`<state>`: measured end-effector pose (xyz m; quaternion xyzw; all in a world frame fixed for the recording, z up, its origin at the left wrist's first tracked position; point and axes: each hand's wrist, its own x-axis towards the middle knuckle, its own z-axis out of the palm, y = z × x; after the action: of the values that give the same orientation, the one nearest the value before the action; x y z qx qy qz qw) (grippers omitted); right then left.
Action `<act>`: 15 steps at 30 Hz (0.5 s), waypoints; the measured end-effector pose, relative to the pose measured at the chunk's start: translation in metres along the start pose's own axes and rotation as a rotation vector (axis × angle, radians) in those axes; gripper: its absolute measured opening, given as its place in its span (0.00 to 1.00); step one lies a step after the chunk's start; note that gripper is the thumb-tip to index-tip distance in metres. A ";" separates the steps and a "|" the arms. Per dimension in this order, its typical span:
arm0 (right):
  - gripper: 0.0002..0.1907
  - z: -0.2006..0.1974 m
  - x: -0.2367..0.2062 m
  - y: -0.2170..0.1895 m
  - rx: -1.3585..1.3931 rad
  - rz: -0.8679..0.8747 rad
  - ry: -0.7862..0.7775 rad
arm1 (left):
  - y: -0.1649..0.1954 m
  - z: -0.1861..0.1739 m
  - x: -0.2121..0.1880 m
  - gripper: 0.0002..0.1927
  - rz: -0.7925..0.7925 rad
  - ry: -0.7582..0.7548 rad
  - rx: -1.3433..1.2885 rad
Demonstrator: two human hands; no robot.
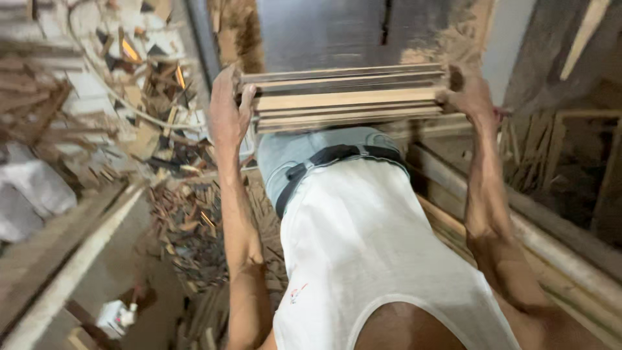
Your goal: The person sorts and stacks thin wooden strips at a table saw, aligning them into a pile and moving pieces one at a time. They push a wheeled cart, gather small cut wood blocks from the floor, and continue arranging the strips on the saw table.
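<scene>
Workshop floor w/ wood scraps (188, 227) below; left hand (227, 110) & right hand (470, 97) each clamped an end of the slat stack (346, 98), prob. keeping it level & squared.

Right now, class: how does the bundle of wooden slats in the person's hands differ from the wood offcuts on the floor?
The bundle of wooden slats holds long, even strips stacked flat; the wood offcuts are short, irregular bits. The bundle is gripped at its ends by the left hand and right hand; the offcuts lie loose and scattered. Both are wood.
</scene>
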<state>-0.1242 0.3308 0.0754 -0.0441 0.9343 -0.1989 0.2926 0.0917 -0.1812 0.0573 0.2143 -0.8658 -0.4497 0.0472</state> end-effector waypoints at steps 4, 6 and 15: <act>0.41 0.019 0.004 0.012 0.013 -0.035 0.034 | -0.004 0.029 0.009 0.25 -0.076 -0.113 -0.093; 0.41 0.022 0.008 0.013 0.025 -0.013 0.029 | -0.008 0.035 0.006 0.25 -0.244 -0.164 -0.215; 0.21 0.016 0.014 0.008 0.574 0.097 0.070 | -0.016 0.047 0.012 0.25 -0.282 -0.170 -0.328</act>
<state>-0.1264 0.3305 0.0533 0.0923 0.8503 -0.4423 0.2698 0.0737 -0.1590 0.0153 0.2840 -0.7436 -0.6028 -0.0548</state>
